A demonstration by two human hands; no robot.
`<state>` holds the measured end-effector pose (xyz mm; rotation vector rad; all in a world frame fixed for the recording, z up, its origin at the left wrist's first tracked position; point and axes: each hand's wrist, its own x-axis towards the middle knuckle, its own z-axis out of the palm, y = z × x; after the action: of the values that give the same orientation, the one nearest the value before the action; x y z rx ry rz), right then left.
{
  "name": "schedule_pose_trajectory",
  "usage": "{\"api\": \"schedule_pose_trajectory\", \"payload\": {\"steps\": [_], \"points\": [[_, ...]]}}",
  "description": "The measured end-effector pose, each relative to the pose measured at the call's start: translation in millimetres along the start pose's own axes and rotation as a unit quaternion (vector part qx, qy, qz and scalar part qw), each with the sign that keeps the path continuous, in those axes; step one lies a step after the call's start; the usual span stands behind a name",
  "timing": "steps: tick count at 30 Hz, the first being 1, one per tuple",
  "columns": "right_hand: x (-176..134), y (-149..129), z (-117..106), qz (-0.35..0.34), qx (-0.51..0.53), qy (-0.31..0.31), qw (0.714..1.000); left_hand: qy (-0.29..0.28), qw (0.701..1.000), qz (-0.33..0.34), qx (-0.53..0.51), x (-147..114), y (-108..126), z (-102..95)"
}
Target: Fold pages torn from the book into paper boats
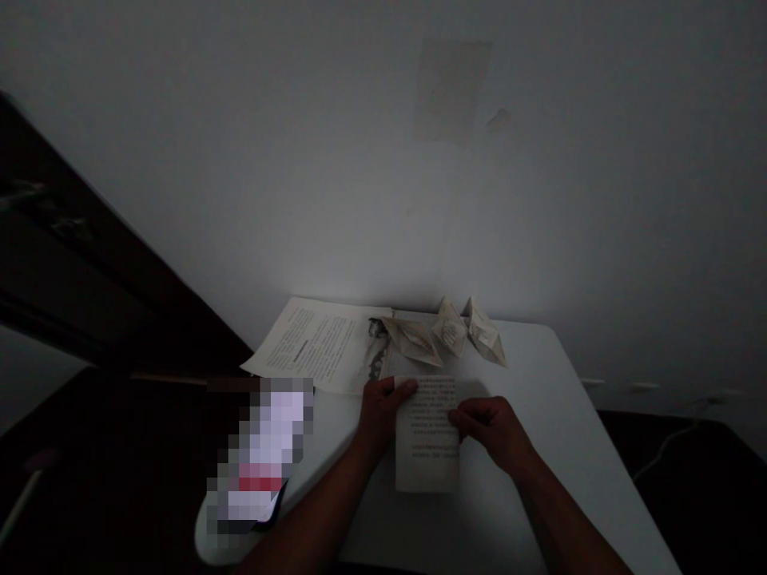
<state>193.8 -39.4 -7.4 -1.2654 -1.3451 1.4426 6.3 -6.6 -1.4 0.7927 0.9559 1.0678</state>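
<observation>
A printed sheet of paper (427,459), narrow and upright in shape, is held between my two hands over the table. My left hand (382,411) grips its upper left edge, the thumb lying across the print. On the opposite side, my right hand (494,427) pinches the right edge between thumb and fingers. Just beyond the sheet are three folded paper boats: one on the left (413,342), one in the middle (449,329) and one on the right (485,334). They are made of printed paper.
Loose printed pages (311,339) with a dark picture lie at the table's back left. A phone (264,463), its screen blurred out, lies at the left edge. The white table (557,399) meets a wall (329,160). A cable (671,439) hangs at right.
</observation>
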Motion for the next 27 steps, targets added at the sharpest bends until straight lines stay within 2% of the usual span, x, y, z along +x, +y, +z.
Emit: {"api": "schedule_pose_trajectory", "payload": {"steps": [17,27], "points": [[-0.6,1.7,0.1,0.012,0.006,-0.013,1.0,0.011,1.0,-0.01,0.002,-1.5,3.0,1.9],[-0.2,0.6,0.2,0.002,-0.035,-0.011,0.999,0.019,1.0,-0.017,0.016,-2.3,5.5,3.2]]}}
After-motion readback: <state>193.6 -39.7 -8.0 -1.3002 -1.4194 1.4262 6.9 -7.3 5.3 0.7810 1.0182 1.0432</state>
